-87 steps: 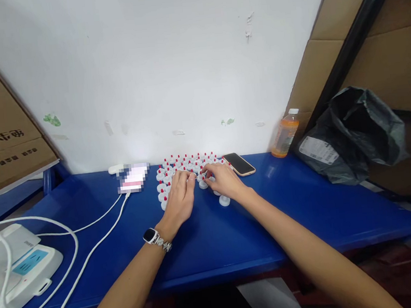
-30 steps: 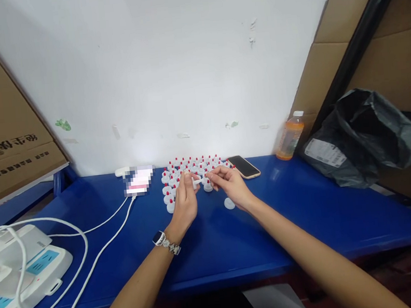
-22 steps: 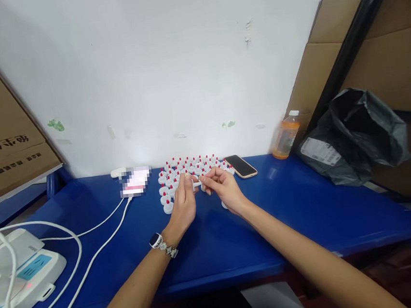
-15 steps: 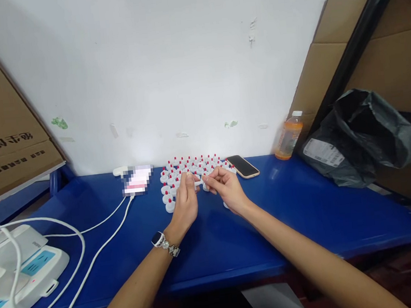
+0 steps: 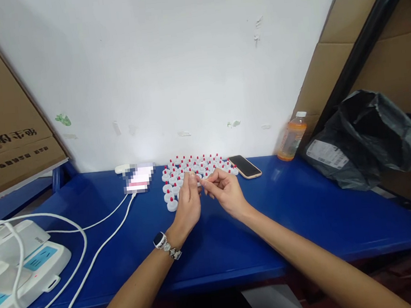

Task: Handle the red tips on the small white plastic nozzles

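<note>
Head view: left hand [image 5: 188, 205] and right hand [image 5: 224, 191] meet fingertip to fingertip, pinched shut on one small white cap [image 5: 198, 178] above the capped cluster [image 5: 192, 169] near the table's far edge. A slip could drop it among those rows and topple them. Blue table [image 5: 287, 214] against a white wall [image 5: 183, 69]; phone [image 5: 245, 166], bottle [image 5: 291, 137], cardboard beyond.

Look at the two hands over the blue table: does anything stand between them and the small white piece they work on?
Nothing visible does. The left hand and right hand already pinch the small white piece between their fingertips.
</note>
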{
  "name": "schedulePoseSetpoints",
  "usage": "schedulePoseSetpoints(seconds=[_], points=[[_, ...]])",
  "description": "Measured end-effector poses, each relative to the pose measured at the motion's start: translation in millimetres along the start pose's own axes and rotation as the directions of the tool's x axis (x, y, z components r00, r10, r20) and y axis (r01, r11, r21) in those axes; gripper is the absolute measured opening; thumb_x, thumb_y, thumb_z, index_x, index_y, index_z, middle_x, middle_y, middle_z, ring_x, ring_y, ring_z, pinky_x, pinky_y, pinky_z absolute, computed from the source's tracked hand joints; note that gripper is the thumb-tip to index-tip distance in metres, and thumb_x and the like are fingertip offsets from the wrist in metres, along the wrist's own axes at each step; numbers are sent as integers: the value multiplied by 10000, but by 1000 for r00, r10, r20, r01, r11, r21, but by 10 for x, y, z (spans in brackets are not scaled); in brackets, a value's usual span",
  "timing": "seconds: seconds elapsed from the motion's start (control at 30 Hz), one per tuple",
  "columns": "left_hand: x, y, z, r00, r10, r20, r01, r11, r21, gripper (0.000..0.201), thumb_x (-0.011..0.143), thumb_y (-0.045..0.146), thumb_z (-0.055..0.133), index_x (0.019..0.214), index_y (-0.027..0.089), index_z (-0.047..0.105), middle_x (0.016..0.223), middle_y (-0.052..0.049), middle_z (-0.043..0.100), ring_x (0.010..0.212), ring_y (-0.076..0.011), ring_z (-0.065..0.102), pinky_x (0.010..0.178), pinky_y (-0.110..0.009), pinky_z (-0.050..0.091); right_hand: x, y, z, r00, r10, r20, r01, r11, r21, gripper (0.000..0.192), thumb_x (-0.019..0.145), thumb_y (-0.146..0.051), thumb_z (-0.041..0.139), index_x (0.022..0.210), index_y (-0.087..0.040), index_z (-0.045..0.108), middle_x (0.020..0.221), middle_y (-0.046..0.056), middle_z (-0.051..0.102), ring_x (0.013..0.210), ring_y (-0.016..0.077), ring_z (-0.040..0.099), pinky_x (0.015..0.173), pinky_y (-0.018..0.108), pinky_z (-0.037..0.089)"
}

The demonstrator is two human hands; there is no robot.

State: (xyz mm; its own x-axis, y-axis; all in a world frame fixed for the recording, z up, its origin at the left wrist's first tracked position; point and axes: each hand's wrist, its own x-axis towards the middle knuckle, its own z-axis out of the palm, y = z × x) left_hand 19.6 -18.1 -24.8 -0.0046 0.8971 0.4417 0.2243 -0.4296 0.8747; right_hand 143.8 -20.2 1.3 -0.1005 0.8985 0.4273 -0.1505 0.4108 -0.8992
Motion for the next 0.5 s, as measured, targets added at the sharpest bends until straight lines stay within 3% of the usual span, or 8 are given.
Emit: schedulePoseSetpoints(seconds=[0.13,0.23,0.3,0.4,0.5], points=[[42,152,-107,994,41,97,-53,992,117,485,1020,558,204,1040,222,554,1005,-65,622,947,-188,608,911,-361,505,58,-6,-115,999,-11,53,13,999,-32,411,757,-528,752,697,-206,504,585,-17,600,489,95,491,491,239,389],[110,224,-215,994,109,-12,-104,967,232,445,1037,499,206,1094,227,554,1087,-76,605,1060,-206,564,995,-385,435,135,-29,-268,996,-21,91,34,989,-142,369,772,-490,746,708,-196,532,603,-6,617,531,108,532,529,245,415],[145,235,-288,981,173,-82,-145,952,270,418,1044,464,217,1056,219,556,1080,-76,590,1065,-210,551,998,-384,416,161,-41,-364,983,28,183,22,963,-267,309,799,-449,724,737,-182,581,611,-1,624,539,111,532,529,242,408],[164,230,-366,973,215,-87,-178,932,315,406,1047,432,232,964,218,568,1019,-62,573,1030,-211,547,975,-375,409,172,-27,-435,920,140,366,35,901,-432,213,835,-369,684,776,-167,652,630,2,636,543,110,525,524,234,400],[162,225,-382,977,208,-49,-180,924,338,418,1047,420,235,931,219,582,993,-53,550,994,-207,551,942,-363,417,218,23,-409,855,165,492,164,813,-559,102,848,-245,644,784,-172,677,676,6,665,601,121,573,583,236,425]])
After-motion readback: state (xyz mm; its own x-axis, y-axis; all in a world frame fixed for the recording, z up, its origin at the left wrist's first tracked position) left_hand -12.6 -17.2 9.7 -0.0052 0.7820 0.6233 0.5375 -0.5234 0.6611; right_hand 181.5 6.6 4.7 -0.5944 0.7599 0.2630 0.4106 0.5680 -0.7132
